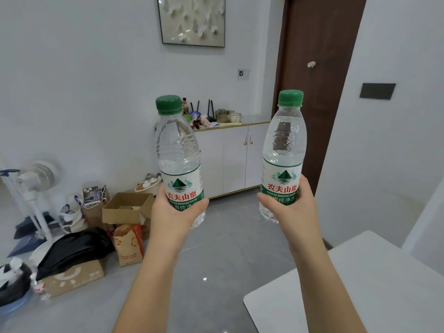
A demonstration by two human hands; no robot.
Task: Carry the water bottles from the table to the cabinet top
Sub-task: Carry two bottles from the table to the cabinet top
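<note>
Two clear water bottles with green caps and green-white labels are held upright in front of me. My left hand [174, 213] grips the left bottle [177, 152] round its lower label. My right hand [292, 207] grips the right bottle [284, 150] the same way. Behind them, across the grey floor, stands the white cabinet [234, 159] with gold trim; its top [254, 123] is bare at the right end. The white table [360, 284] lies at the lower right, beside my right forearm.
Cups, jars and small clutter [211, 116] crowd the cabinet top's left part. Cardboard boxes [127, 207], bags and a black sack [74, 248] line the floor at left, with a white fan [36, 183]. A brown door [319, 80] and a white wall corner stand right.
</note>
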